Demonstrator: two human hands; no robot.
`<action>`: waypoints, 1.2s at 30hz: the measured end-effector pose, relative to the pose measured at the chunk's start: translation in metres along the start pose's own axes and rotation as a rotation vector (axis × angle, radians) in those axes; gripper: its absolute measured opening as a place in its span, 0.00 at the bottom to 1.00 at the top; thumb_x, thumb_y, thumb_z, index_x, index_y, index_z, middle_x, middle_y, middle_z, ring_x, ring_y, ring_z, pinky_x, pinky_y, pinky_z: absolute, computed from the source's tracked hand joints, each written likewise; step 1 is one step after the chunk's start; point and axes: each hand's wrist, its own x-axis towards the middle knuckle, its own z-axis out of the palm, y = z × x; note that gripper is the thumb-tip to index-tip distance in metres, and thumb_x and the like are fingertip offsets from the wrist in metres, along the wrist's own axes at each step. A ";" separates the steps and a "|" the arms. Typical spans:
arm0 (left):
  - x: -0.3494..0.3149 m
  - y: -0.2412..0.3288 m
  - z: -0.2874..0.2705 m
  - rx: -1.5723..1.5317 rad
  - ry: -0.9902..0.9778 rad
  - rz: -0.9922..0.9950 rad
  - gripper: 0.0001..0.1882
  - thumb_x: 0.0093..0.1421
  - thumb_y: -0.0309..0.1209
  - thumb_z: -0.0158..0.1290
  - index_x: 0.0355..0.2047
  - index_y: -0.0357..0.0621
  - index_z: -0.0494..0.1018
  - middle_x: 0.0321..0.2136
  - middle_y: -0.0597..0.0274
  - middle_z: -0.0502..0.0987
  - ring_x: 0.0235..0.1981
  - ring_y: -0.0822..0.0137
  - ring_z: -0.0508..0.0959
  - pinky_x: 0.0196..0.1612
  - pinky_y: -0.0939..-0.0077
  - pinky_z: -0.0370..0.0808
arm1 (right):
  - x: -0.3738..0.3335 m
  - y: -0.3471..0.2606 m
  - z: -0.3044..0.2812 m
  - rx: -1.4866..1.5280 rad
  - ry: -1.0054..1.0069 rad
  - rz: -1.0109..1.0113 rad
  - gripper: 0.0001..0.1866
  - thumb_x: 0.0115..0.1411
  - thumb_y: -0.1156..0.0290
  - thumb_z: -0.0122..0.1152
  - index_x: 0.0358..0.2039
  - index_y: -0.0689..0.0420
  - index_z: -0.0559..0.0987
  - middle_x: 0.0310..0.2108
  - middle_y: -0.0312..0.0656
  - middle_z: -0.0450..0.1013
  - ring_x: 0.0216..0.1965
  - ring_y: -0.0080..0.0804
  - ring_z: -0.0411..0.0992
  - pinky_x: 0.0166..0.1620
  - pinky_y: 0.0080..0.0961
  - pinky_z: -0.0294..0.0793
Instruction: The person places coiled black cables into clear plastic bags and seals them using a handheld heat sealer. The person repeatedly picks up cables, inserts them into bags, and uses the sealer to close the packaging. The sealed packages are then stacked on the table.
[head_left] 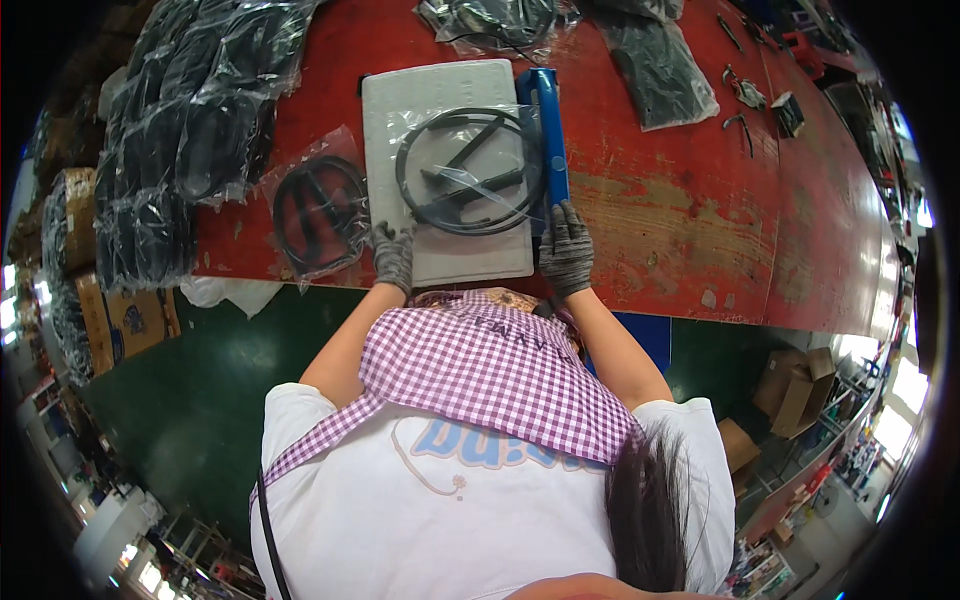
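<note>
Shows a clear plastic bag [435, 150], packed with a looped black tube [402, 185] and straight black pieces [500, 183], lying over a white rectangular slab [475, 262] on a red, paint-worn surface [660, 220]. Reaches rightward to a long blue metal bar [549, 130] along the slab's right edge. Has the left hand [393, 258], in a grey knitted glove, at the slab's lower left edge by the bag's lower corner, and the right hand [567, 250], gloved alike, at the bar's near end, both with fingers drawn close together (cannot tell if gripping the film). Leaves hardly any surface between slab and near edge. Offers little room leftward, with a second clear bag of black tubing [320, 215] just beside the slab and a large stack of bagged black pieces [225, 110] beyond. Opens widely rightward across bare red paint, toward scattered metal hand tools [745, 90].
</note>
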 end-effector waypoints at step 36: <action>-0.015 0.097 0.007 0.014 -0.029 -0.071 0.17 0.52 0.35 0.50 0.41 0.44 0.66 0.32 0.57 0.73 0.30 0.62 0.73 0.36 0.68 0.72 | 0.075 -0.029 -0.088 0.444 -0.381 0.351 0.17 0.50 0.73 0.52 0.42 0.62 0.69 0.43 0.46 0.65 0.44 0.33 0.65 0.45 0.24 0.64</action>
